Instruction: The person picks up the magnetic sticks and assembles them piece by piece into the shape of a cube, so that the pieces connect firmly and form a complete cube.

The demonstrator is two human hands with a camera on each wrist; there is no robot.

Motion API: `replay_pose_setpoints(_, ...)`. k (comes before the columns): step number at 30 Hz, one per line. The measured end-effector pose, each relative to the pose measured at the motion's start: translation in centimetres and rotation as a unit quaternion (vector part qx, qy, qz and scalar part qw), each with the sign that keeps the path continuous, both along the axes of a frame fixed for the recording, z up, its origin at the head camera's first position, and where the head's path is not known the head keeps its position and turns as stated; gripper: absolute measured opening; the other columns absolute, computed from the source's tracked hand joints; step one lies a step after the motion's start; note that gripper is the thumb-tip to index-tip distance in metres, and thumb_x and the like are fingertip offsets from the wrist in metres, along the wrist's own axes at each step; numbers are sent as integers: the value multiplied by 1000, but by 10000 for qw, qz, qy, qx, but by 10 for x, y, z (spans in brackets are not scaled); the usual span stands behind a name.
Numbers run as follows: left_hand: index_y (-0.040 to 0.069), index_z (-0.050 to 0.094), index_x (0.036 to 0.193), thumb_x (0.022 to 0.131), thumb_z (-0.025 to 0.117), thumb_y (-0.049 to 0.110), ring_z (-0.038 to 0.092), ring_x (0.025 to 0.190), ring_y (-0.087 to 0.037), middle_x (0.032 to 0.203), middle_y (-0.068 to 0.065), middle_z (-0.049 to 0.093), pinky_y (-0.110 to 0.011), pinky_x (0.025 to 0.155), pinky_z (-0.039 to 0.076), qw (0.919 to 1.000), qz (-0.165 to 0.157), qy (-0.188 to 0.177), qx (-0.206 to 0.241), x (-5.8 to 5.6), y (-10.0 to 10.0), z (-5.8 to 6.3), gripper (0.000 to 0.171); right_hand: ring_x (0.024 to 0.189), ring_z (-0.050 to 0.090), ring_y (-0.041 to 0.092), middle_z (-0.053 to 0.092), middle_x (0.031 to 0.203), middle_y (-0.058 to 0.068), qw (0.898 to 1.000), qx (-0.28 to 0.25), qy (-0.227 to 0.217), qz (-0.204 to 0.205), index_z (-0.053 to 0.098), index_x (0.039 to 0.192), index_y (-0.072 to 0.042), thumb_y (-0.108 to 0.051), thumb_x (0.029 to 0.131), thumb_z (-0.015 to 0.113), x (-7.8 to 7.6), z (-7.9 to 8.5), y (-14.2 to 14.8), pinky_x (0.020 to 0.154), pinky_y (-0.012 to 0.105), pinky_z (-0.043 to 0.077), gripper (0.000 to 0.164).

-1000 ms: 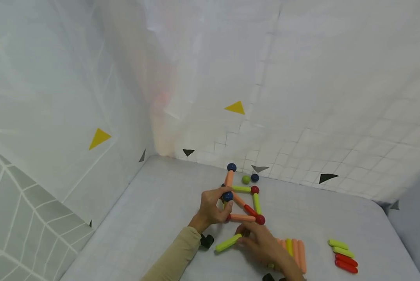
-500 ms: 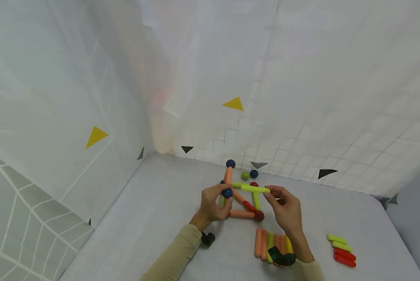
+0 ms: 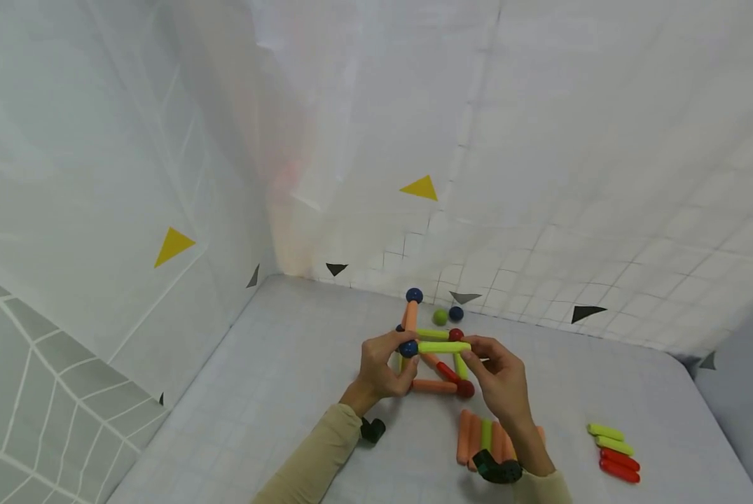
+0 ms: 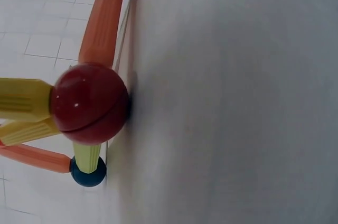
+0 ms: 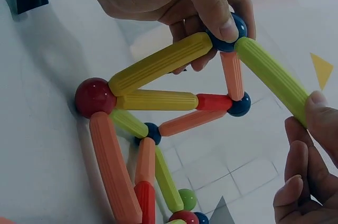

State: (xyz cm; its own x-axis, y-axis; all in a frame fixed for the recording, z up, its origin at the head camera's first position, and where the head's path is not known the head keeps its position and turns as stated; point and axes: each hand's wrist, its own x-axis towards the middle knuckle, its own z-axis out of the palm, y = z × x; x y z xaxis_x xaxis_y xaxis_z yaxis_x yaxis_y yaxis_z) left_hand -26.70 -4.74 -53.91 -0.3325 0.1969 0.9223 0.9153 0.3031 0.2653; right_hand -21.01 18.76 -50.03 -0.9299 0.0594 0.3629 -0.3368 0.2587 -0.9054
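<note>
A frame of coloured toy rods and balls stands on the table, with a red ball at one lower corner. My left hand pinches the blue ball at an upper corner of it, thumb on the near side. A yellow rod and an orange rod run from that ball. Between thumb and fingers my right hand holds the outer end of a yellow-green rod. The rod's other end meets the held blue ball.
Several orange rods and a green one lie in a row under the right forearm. Farther right are two green rods and two red rods. A loose green ball and dark blue ball sit behind the frame.
My right hand has carried the yellow-green rod up from near the table, then leftward, bringing its end to the blue ball. My left hand has kept its hold on that ball.
</note>
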Motion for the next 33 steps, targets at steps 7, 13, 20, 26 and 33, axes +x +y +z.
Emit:
replay_pose_setpoints(7, 2, 71, 120, 88, 74, 17, 67, 74, -8, 100, -8, 78, -15, 69, 56, 9951, -213, -931, -250, 2, 0, 4, 35, 94, 69, 13, 73, 113, 12, 9994, 75, -188, 265, 71, 126, -4, -14, 102, 73, 2, 0, 5, 81, 21, 58, 26)
replay_pose_setpoints(13, 5, 75, 112, 89, 83, 11, 67, 76, -6, 98, -9, 80, -21, 67, 58, 9631, -922, -2514, -267, 7, -2, 14, 25, 95, 67, 13, 71, 115, 9, 9976, 324, -303, 525, 71, 127, -9, -18, 103, 72, 3, 0, 10, 81, 22, 59, 25)
replay_pose_setpoints(20, 6, 74, 114, 94, 82, 13, 72, 77, -6, 98, -14, 77, -27, 73, 62, 9200, -1543, -3594, -251, 4, -8, 24, 23, 103, 67, 18, 72, 128, 15, 9959, 441, -649, 454, 67, 134, -6, -34, 111, 58, -20, 0, 25, 80, 26, 57, 37)
replay_pose_setpoints(26, 7, 74, 116, 94, 81, 13, 73, 78, -7, 100, -15, 77, -28, 73, 62, 9101, -1675, -3779, -280, 1, -9, 26, 24, 87, 73, 26, 75, 123, 15, 9890, 1302, -626, -312, 69, 135, -13, -40, 106, 66, -81, -5, 29, 66, 28, 55, 39)
replay_pose_setpoints(33, 7, 75, 117, 95, 81, 16, 71, 77, -3, 101, -14, 76, -26, 72, 62, 9043, -1614, -3934, -388, 6, -11, 25, 25, 101, 73, 40, 71, 135, 19, 9114, 4087, -19, 485, 63, 145, -9, -22, 100, 76, -134, -4, 12, 81, 54, 61, 49)
